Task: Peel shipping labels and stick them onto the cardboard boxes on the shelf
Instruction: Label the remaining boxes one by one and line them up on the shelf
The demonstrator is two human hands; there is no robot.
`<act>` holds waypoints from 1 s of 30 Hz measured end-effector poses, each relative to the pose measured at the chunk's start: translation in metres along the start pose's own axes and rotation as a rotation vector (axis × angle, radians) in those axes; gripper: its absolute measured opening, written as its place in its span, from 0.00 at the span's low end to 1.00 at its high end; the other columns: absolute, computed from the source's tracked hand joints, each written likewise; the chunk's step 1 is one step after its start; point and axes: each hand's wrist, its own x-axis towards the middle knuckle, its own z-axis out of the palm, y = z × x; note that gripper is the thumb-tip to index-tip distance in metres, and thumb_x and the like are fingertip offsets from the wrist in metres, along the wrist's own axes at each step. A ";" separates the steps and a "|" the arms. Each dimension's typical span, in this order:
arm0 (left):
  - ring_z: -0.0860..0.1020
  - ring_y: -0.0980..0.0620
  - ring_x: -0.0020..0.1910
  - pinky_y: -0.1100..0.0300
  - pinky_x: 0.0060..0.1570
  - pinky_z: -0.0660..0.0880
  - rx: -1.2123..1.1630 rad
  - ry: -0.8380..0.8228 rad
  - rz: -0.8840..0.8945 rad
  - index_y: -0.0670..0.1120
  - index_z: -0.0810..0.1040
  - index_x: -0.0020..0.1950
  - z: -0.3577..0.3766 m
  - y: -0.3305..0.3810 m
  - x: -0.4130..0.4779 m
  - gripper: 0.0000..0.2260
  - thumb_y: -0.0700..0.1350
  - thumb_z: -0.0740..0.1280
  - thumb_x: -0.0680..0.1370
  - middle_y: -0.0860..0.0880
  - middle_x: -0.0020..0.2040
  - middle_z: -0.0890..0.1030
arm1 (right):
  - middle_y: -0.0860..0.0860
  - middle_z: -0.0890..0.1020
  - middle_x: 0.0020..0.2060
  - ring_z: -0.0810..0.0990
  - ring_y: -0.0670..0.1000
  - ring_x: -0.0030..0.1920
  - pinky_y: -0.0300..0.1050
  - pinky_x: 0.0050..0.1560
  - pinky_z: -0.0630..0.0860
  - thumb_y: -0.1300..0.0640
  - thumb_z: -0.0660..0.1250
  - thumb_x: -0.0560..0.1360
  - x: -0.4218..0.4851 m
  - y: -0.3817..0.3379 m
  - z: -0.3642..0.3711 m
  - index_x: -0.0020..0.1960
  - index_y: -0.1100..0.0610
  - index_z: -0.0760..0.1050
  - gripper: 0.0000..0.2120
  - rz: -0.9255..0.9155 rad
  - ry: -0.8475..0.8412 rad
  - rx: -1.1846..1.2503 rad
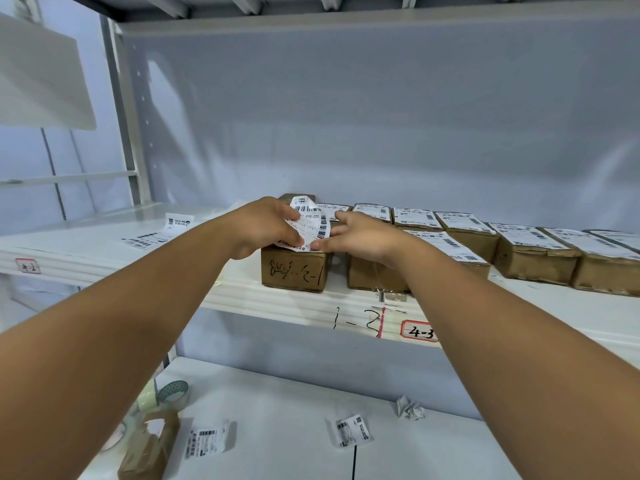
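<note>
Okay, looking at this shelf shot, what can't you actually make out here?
Head view only.
Top of the box under the label: covered by the left hand, right hand and label.
Label's small print: curled, too small.
Far right box: cut off by the frame edge.
Tape roll: partly behind the left forearm.

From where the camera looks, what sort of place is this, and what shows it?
Probably a warehouse packing area: a white shelf with numbered bin tags, a row of cardboard boxes bearing barcode shipping labels, and a tape roll below.

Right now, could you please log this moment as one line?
left hand: grips label | right hand: pinches label corner | label: curled, over leftmost box | other boxes: labelled
</note>
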 end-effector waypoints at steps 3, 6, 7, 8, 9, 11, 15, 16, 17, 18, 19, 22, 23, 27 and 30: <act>0.73 0.49 0.58 0.60 0.57 0.73 0.088 0.004 -0.018 0.44 0.72 0.68 0.002 0.004 0.002 0.27 0.36 0.74 0.70 0.48 0.60 0.72 | 0.45 0.82 0.56 0.78 0.46 0.58 0.39 0.54 0.69 0.51 0.73 0.72 0.000 0.000 0.000 0.62 0.52 0.68 0.22 0.001 -0.001 0.000; 0.74 0.49 0.55 0.60 0.54 0.73 0.110 0.025 0.008 0.45 0.70 0.69 0.004 0.004 0.002 0.30 0.36 0.75 0.69 0.48 0.59 0.72 | 0.46 0.82 0.57 0.78 0.47 0.59 0.39 0.55 0.69 0.52 0.73 0.72 0.001 0.001 -0.001 0.64 0.54 0.68 0.24 0.000 -0.007 0.012; 0.74 0.49 0.55 0.60 0.53 0.73 0.115 0.026 0.023 0.46 0.68 0.70 0.004 0.004 0.002 0.31 0.36 0.75 0.69 0.48 0.58 0.72 | 0.45 0.82 0.57 0.78 0.47 0.59 0.38 0.54 0.70 0.52 0.73 0.72 0.002 0.002 -0.001 0.64 0.55 0.69 0.24 0.001 -0.010 0.017; 0.74 0.49 0.55 0.60 0.52 0.73 0.127 0.021 0.039 0.46 0.67 0.71 0.005 0.005 0.001 0.32 0.36 0.74 0.69 0.49 0.58 0.72 | 0.45 0.82 0.56 0.78 0.46 0.59 0.37 0.54 0.70 0.52 0.73 0.72 0.003 0.002 -0.001 0.64 0.55 0.70 0.24 0.000 -0.012 0.022; 0.73 0.49 0.55 0.60 0.53 0.73 0.143 0.012 0.056 0.46 0.66 0.72 0.005 0.005 0.001 0.33 0.36 0.74 0.70 0.49 0.58 0.71 | 0.45 0.82 0.56 0.78 0.46 0.58 0.37 0.54 0.70 0.52 0.74 0.71 0.004 0.003 -0.001 0.63 0.54 0.70 0.24 0.000 -0.011 0.022; 0.72 0.50 0.57 0.59 0.55 0.72 0.178 -0.004 0.094 0.47 0.64 0.73 0.005 0.006 -0.001 0.34 0.36 0.74 0.70 0.50 0.58 0.70 | 0.45 0.82 0.56 0.78 0.46 0.58 0.38 0.55 0.71 0.52 0.74 0.70 0.005 0.004 -0.001 0.62 0.53 0.71 0.23 -0.003 -0.008 0.019; 0.70 0.52 0.56 0.58 0.56 0.72 0.212 -0.036 0.170 0.48 0.63 0.73 0.005 0.008 -0.006 0.32 0.34 0.71 0.72 0.52 0.58 0.70 | 0.44 0.82 0.55 0.79 0.45 0.56 0.33 0.54 0.71 0.55 0.73 0.71 0.003 0.003 -0.001 0.59 0.50 0.71 0.19 -0.027 -0.027 0.048; 0.70 0.52 0.56 0.58 0.55 0.73 0.211 -0.040 0.182 0.49 0.63 0.73 0.005 0.007 -0.006 0.32 0.34 0.71 0.72 0.52 0.58 0.70 | 0.44 0.82 0.55 0.79 0.45 0.57 0.35 0.58 0.71 0.55 0.73 0.71 0.002 0.003 -0.001 0.60 0.50 0.71 0.20 -0.030 -0.029 0.055; 0.70 0.52 0.56 0.58 0.54 0.73 0.213 -0.038 0.189 0.50 0.63 0.73 0.005 0.006 -0.007 0.32 0.35 0.71 0.73 0.52 0.59 0.70 | 0.45 0.82 0.56 0.79 0.45 0.57 0.37 0.60 0.71 0.56 0.73 0.72 0.002 0.002 -0.001 0.62 0.50 0.70 0.21 -0.034 -0.032 0.062; 0.69 0.52 0.57 0.58 0.53 0.74 0.221 -0.027 0.199 0.51 0.62 0.73 0.006 0.005 -0.006 0.32 0.35 0.71 0.73 0.51 0.60 0.70 | 0.45 0.82 0.57 0.79 0.44 0.56 0.38 0.60 0.71 0.57 0.73 0.72 0.000 0.002 -0.001 0.63 0.50 0.70 0.22 -0.039 -0.037 0.069; 0.68 0.52 0.57 0.57 0.53 0.74 0.241 -0.007 0.212 0.51 0.62 0.73 0.006 0.004 -0.006 0.32 0.36 0.71 0.73 0.50 0.62 0.69 | 0.46 0.81 0.57 0.79 0.45 0.56 0.37 0.59 0.71 0.57 0.73 0.72 -0.001 0.001 -0.001 0.64 0.50 0.68 0.24 -0.043 -0.039 0.072; 0.66 0.54 0.58 0.60 0.53 0.70 0.288 0.038 0.245 0.53 0.62 0.73 0.005 0.000 -0.002 0.33 0.39 0.72 0.73 0.49 0.66 0.66 | 0.46 0.81 0.59 0.76 0.45 0.57 0.39 0.59 0.66 0.56 0.73 0.72 -0.003 -0.002 -0.001 0.76 0.53 0.55 0.38 -0.017 -0.020 0.055; 0.65 0.54 0.58 0.61 0.53 0.69 0.279 0.036 0.249 0.52 0.63 0.73 0.005 -0.001 -0.002 0.32 0.38 0.72 0.73 0.50 0.67 0.65 | 0.46 0.80 0.59 0.75 0.45 0.57 0.39 0.59 0.65 0.56 0.73 0.72 -0.003 -0.001 -0.001 0.78 0.54 0.49 0.43 -0.004 -0.019 0.060; 0.66 0.55 0.60 0.64 0.55 0.66 0.297 0.058 0.262 0.47 0.70 0.70 0.006 -0.005 0.000 0.26 0.39 0.72 0.73 0.51 0.68 0.65 | 0.46 0.81 0.57 0.77 0.46 0.57 0.39 0.59 0.66 0.56 0.73 0.72 0.000 0.001 -0.001 0.78 0.53 0.44 0.47 0.018 -0.016 0.067; 0.68 0.53 0.65 0.67 0.58 0.65 0.334 0.097 0.289 0.42 0.73 0.67 0.008 -0.008 0.001 0.22 0.39 0.71 0.74 0.51 0.68 0.66 | 0.48 0.82 0.57 0.79 0.47 0.57 0.40 0.61 0.69 0.58 0.73 0.72 0.001 0.001 0.000 0.78 0.52 0.45 0.46 0.004 -0.016 0.103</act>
